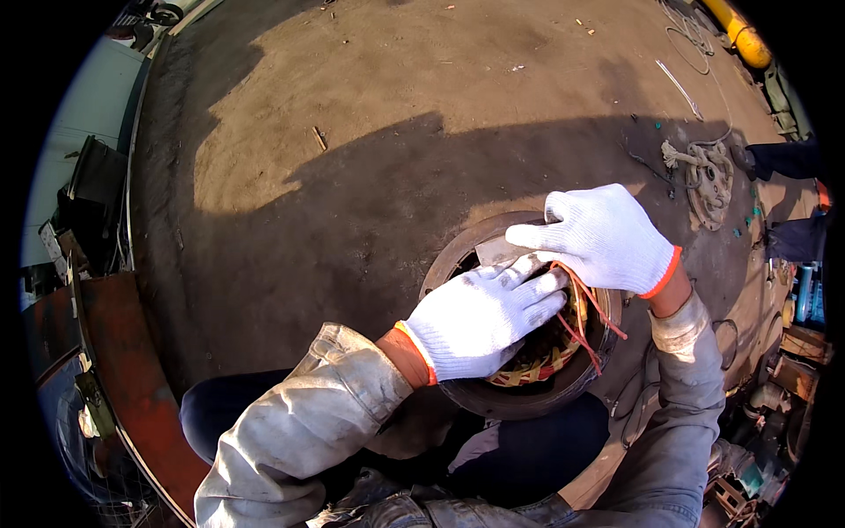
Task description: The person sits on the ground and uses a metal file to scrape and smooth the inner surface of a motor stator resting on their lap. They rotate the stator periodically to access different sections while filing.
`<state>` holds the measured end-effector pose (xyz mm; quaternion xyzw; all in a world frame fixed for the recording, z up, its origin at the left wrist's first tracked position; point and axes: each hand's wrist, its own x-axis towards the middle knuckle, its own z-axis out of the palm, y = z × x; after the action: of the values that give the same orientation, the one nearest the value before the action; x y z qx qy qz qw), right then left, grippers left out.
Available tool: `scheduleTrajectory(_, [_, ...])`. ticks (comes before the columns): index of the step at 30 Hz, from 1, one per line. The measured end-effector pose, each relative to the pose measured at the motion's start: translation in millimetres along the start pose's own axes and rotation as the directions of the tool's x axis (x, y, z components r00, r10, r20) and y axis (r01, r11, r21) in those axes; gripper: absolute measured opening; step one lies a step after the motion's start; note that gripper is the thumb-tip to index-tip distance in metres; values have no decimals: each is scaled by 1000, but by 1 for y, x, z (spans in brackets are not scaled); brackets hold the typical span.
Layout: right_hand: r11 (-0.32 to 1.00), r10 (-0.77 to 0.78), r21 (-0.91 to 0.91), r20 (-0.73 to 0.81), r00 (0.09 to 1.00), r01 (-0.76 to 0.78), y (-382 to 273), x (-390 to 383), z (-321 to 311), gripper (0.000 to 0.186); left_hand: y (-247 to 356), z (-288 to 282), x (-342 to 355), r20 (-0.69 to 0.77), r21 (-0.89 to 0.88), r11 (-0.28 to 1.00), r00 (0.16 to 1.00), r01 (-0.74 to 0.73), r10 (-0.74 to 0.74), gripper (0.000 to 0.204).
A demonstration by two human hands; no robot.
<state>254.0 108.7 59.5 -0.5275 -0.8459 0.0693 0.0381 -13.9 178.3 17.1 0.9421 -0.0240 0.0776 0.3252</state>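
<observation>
A round dark metal motor housing (493, 400) rests between my knees, with copper windings bound in yellowish tape (537, 365) inside it. My left hand (480, 321), in a white knit glove, lies across the opening with fingers pressed down on a small flat grey piece (498, 253) at the far rim. My right hand (607, 238), also gloved, comes from the right and pinches the same spot beside the left fingertips. Red and orange wires (588, 312) trail from under my right hand over the windings.
Bare dirt ground (370, 132) stretches ahead, half in shadow. A round metal part with white cord (709, 176) lies at the right, a yellow cylinder (739, 35) at the top right. Rusty sheet metal (132, 370) borders the left; scrap parts (783, 370) crowd the right edge.
</observation>
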Motion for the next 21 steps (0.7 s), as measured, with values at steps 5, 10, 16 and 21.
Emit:
scheduleTrajectory(5, [999, 38, -28, 22, 999, -37, 5, 5, -17, 38, 1, -5, 5, -41, 5, 1000, 999, -24, 24, 54])
scheduleTrajectory(10, [998, 63, -16, 107, 992, -61, 3, -1, -10, 54, 3, -1, 6, -82, 21, 999, 996, -43, 44, 54])
scheduleTrajectory(16, [993, -65, 95, 12, 998, 63, 1, 21, 2, 55, 3, -2, 6, -93, -32, 999, 995, -36, 33, 52])
scheduleTrajectory(21, [999, -28, 24, 9, 1000, 28, -17, 17, -13, 45, 5, 7, 0, -50, -52, 999, 999, 3, -6, 51])
